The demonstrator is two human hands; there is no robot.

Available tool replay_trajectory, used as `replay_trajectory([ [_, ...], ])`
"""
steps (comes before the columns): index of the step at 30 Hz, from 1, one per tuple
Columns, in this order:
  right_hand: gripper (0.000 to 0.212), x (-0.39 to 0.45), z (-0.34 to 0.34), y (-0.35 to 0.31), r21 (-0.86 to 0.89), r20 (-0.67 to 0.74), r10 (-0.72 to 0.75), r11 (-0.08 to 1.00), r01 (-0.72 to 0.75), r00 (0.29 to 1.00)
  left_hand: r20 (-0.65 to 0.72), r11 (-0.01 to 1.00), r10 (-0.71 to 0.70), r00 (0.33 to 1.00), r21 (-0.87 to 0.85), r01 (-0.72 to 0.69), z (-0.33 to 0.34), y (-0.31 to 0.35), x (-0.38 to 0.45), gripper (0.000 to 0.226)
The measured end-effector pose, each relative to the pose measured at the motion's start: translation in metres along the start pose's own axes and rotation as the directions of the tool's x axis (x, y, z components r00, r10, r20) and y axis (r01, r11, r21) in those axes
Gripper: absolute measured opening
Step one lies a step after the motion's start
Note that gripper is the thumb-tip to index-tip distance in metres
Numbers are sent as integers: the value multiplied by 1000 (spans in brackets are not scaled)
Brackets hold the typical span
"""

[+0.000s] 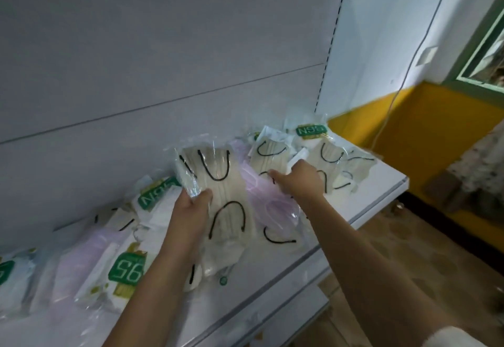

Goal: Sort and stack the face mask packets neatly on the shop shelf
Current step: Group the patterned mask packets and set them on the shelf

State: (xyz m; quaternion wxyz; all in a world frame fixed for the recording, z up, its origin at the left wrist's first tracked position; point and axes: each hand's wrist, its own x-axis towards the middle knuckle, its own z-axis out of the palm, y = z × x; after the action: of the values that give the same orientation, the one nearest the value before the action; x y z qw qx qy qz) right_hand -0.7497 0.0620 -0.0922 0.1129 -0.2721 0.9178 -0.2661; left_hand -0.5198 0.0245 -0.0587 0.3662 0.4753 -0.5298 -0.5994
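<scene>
Under both my hands runs a white shop shelf, its pale front edge slanting down toward my elbows, with a plain grey back panel rising just beyond my fingers. My left hand grips a cream mask packet with black ear loops, thumb curled over its clear wrapper, lifting its top edge off the pile. My right hand reaches just past it, fingers bent onto another cream packet; I think they pinch its lower edge, though the blur there makes that uncertain. Between my hands lies a lilac packet, partly under the one I hold. Beyond my right hand sits a green-labelled N95 packet, and more N95 packets and lilac ones lie loosely scattered to the outside of my left forearm. Past the shelf end, right of my right arm, the wall is white above and yellow below, with a green window frame and a thin cable hanging down it, and patterned flooring below.
</scene>
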Motion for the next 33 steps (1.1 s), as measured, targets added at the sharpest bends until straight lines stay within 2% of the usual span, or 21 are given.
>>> replay_trajectory([
  [2,39,19,8,-6,32,74,-89,996,87,993,-29,1000,-29,999,-4,29,16,3,4,11],
  [4,19,32,8,-12,111,47,-224,970,218,973,-102,998,-52,993,-40,48,29,7,7,6],
  [5,12,36,4,-16,154,-9,-277,949,275,961,-129,997,-62,990,-55,55,33,7,9,5],
  [7,11,44,-8,-21,226,-192,-385,878,422,903,-186,998,-61,981,-34,56,40,9,12,5],
  [9,9,50,-26,-28,361,-366,-455,734,575,812,-256,999,-39,966,-26,34,42,9,19,6],
  [10,7,52,-36,-32,442,-421,-449,657,610,788,-276,999,-41,960,-36,32,43,10,22,11],
  [12,9,54,-56,-37,625,-438,-370,529,573,819,-269,996,-56,962,-87,34,49,12,25,16],
  [14,8,53,-71,-35,822,-258,-318,425,380,913,-252,986,-64,966,-167,22,62,15,24,19],
  [15,9,50,-72,-31,860,-128,-331,433,271,935,-192,973,-75,979,-231,29,71,15,23,19],
  [16,13,46,-68,-24,836,-30,-361,503,221,932,-120,961,-82,989,-271,47,82,16,21,20],
  [18,17,34,-51,-5,704,67,-417,664,253,906,-13,968,-55,998,-246,50,106,14,18,21],
  [20,18,25,-37,19,640,105,-439,716,277,892,-9,993,-21,1000,-115,20,122,8,19,18],
  [22,25,34,-33,48,553,27,-374,778,298,927,-17,996,-43,999,-83,42,129,-1,22,19],
  [24,57,59,-40,81,216,-158,-257,933,287,954,-39,994,-69,997,-87,65,132,-9,25,17],
  [26,95,86,-53,109,-19,-181,-103,995,101,978,-30,994,-80,996,-77,77,135,-13,26,21],
  [27,103,97,-57,117,-60,-137,-44,998,36,990,-16,995,-78,997,-62,77,137,-15,26,24],
  [29,92,112,-54,126,-7,-74,-29,1000,28,997,0,996,-75,997,-48,75,141,-17,25,26],
  [33,45,120,-49,126,274,-183,-117,947,166,976,1,999,-35,999,-40,35,146,-15,28,24],
])
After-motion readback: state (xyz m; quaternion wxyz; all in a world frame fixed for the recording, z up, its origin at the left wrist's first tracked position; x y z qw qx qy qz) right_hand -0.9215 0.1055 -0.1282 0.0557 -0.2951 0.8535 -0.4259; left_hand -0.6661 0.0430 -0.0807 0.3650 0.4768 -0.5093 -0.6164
